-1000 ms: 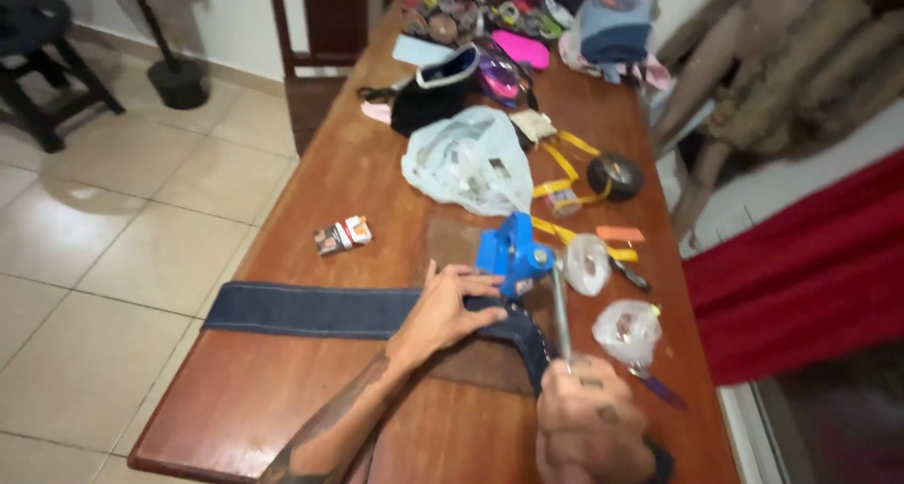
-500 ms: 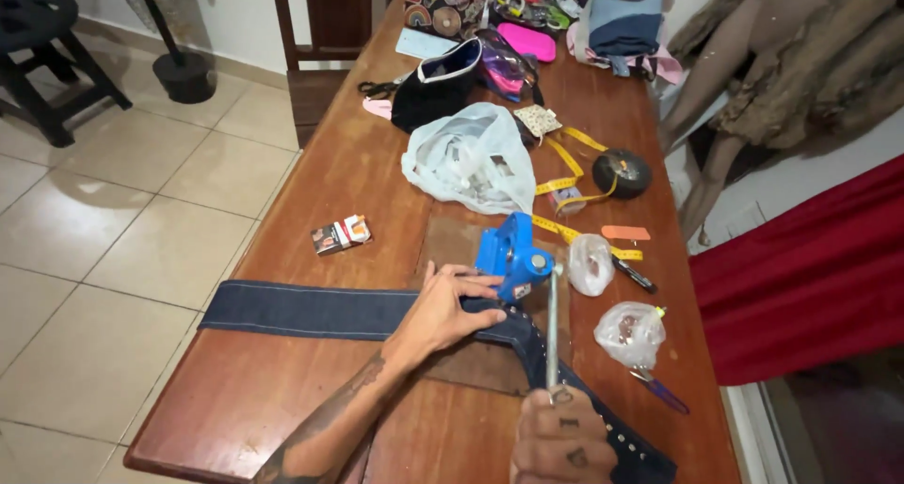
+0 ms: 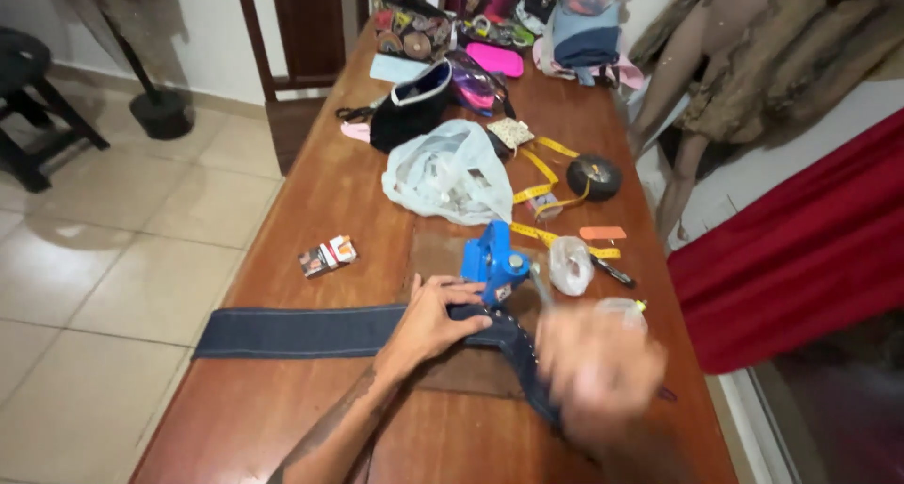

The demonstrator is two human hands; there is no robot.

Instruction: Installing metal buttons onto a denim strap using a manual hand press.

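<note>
Left hand (image 3: 428, 322) flat, pinning denim strip (image 3: 301, 331) lengthwise beside blue press (image 3: 492, 261); right hand (image 3: 598, 371) blurred, grip unclear.

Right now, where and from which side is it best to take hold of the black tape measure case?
Probably grip the black tape measure case across its round body, from above or from the table's right edge. It lies flat and apart, and that side looks clear. The yellow tape trails off to its left toward the white plastic bag, so coming from there might snag it.
</note>
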